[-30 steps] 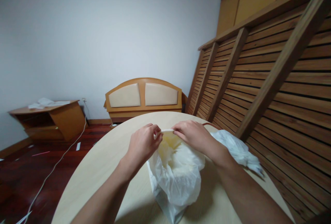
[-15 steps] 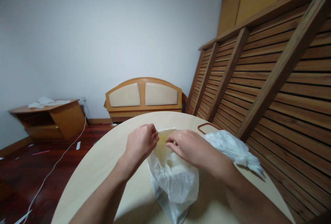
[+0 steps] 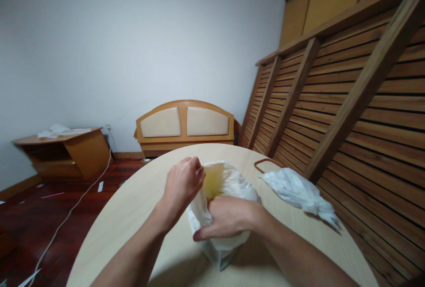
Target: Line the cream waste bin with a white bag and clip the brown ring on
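A white plastic bag [image 3: 237, 181] stands on the round table, its mouth spread wide. Yellow [image 3: 212, 180] shows on the inside at the back left, and a greyish lower corner pokes out at the front. My left hand [image 3: 186, 183] is closed in a pinch on the bag's left rim. Across the front of the mouth lies my right hand [image 3: 229, 217]. Its thumb is outside the bag at the front left, and its fingers reach inside, where their tips are hidden; bag film runs between thumb and fingers.
On the pale round table [image 3: 139, 220], a second knotted white bag [image 3: 295, 189] lies at the right beside a brown loop-shaped handle [image 3: 265, 163]. A slatted wooden frame [image 3: 315, 114] leans at the right. A headboard [image 3: 184, 121], a low cabinet [image 3: 79, 154] and a cable stand beyond.
My right hand has moved down and toward me, from the back rim to the bag's front. The mouth is now wider and the front film lower. My left hand has stayed nearly in place.
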Action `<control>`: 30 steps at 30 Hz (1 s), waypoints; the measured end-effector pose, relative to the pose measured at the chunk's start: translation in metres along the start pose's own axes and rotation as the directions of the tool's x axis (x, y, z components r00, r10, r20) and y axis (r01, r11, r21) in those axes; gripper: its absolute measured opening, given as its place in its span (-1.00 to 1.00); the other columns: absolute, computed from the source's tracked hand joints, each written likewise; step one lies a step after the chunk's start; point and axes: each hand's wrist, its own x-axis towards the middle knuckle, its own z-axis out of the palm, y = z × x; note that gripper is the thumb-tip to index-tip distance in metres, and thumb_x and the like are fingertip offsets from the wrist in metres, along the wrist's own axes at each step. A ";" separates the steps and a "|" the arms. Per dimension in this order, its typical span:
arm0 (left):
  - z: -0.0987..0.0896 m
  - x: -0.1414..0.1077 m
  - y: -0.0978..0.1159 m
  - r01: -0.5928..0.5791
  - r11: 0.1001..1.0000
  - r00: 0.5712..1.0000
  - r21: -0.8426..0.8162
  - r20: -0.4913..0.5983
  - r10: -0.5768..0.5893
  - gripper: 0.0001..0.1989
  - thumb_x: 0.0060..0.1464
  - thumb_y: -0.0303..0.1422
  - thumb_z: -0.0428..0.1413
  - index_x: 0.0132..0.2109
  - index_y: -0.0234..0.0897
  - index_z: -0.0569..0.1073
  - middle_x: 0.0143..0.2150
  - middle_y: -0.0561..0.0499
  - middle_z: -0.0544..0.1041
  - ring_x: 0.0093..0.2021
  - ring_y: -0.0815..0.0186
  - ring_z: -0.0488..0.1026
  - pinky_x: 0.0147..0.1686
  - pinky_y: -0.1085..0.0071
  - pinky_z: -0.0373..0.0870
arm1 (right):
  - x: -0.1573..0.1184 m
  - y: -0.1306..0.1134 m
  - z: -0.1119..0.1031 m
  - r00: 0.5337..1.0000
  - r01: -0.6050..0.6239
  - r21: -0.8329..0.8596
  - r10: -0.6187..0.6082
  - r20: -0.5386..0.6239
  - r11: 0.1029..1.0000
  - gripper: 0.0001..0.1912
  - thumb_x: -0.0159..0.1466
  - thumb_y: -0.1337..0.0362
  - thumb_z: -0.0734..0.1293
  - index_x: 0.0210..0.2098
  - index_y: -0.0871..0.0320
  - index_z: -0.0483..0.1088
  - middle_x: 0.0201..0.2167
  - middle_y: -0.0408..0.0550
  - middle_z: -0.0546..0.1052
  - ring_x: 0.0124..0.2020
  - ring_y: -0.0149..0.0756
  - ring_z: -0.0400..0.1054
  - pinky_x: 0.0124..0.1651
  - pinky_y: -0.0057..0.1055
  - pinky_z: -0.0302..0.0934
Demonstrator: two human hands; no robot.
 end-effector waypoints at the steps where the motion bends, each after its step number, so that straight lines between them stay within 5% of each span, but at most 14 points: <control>1: 0.001 0.001 -0.001 0.010 1.000 1.000 0.015 -0.005 -0.010 -0.85 0.19 -0.35 0.03 -0.29 -0.23 0.48 -0.26 -0.05 0.59 -0.30 0.23 0.51 -0.40 0.38 0.15 | 0.000 0.003 0.001 0.999 0.019 -0.020 -0.020 -0.030 1.000 -0.41 0.18 -0.23 0.30 -0.26 0.20 0.58 -0.34 0.12 0.64 -0.37 -0.09 0.53 -0.36 -0.33 0.30; 6: 0.007 0.004 -0.004 0.041 0.998 0.998 0.052 -0.056 -0.038 -0.85 0.21 -0.33 0.02 -0.25 -0.21 0.48 -0.23 -0.02 0.58 -0.30 0.23 0.50 -0.42 0.37 0.12 | -0.008 0.007 -0.003 0.981 -0.024 -0.140 -0.004 -0.194 0.990 -0.32 0.07 -0.26 0.41 -0.17 0.25 0.52 -0.25 0.17 0.62 -0.25 0.01 0.52 -0.20 -0.24 0.35; 13: 0.008 0.001 -0.001 0.027 0.998 0.992 0.062 -0.122 -0.020 -0.86 0.22 -0.31 0.03 -0.26 -0.18 0.48 -0.21 0.04 0.56 -0.32 0.29 0.47 -0.45 0.39 0.06 | 0.002 0.003 0.006 0.976 -0.197 -0.203 0.172 -0.131 0.959 -0.10 -0.06 -0.21 0.51 -0.01 0.44 0.48 -0.09 0.37 0.57 -0.08 0.20 0.47 0.06 -0.06 0.27; 21: 0.011 0.004 -0.006 0.071 0.992 0.985 0.105 -0.163 -0.054 -0.85 0.21 -0.33 0.02 -0.26 -0.18 0.47 -0.22 0.03 0.55 -0.33 0.28 0.46 -0.47 0.39 0.01 | -0.011 0.021 -0.018 0.964 0.046 -0.132 -0.079 -0.256 0.990 -0.45 0.19 -0.14 0.39 -0.07 0.20 0.50 -0.15 0.09 0.61 -0.15 -0.05 0.50 -0.15 -0.30 0.29; 24: 0.013 0.006 -0.011 0.069 0.994 0.985 0.085 -0.161 -0.054 -0.86 0.21 -0.32 0.03 -0.26 -0.18 0.47 -0.22 0.03 0.56 -0.31 0.28 0.46 -0.44 0.40 0.05 | -0.018 0.030 -0.032 0.890 -0.132 -0.147 0.051 -0.453 0.980 -0.68 0.31 0.05 0.33 -0.09 0.14 0.47 -0.15 0.02 0.60 -0.13 -0.12 0.49 -0.15 -0.34 0.24; 28: 0.012 0.005 -0.011 0.083 0.995 0.986 0.048 -0.152 -0.075 -0.87 0.21 -0.29 0.05 -0.26 -0.19 0.46 -0.23 0.03 0.58 -0.30 0.27 0.47 -0.41 0.40 0.08 | -0.022 0.046 -0.036 0.684 -0.444 -0.059 0.295 -0.666 0.894 -0.69 0.35 0.15 0.30 -0.01 0.21 0.38 -0.14 0.11 0.58 -0.13 -0.10 0.48 -0.18 -0.34 0.20; 30: 0.010 0.004 -0.010 0.092 0.995 0.985 0.029 -0.147 -0.087 -0.86 0.21 -0.28 0.05 -0.27 -0.19 0.45 -0.24 0.03 0.58 -0.30 0.27 0.48 -0.40 0.40 0.10 | -0.021 0.054 -0.034 0.677 -0.462 -0.010 0.345 -0.650 0.887 -0.69 0.36 0.11 0.27 -0.06 0.21 0.40 -0.18 0.10 0.59 -0.17 -0.11 0.49 -0.21 -0.35 0.19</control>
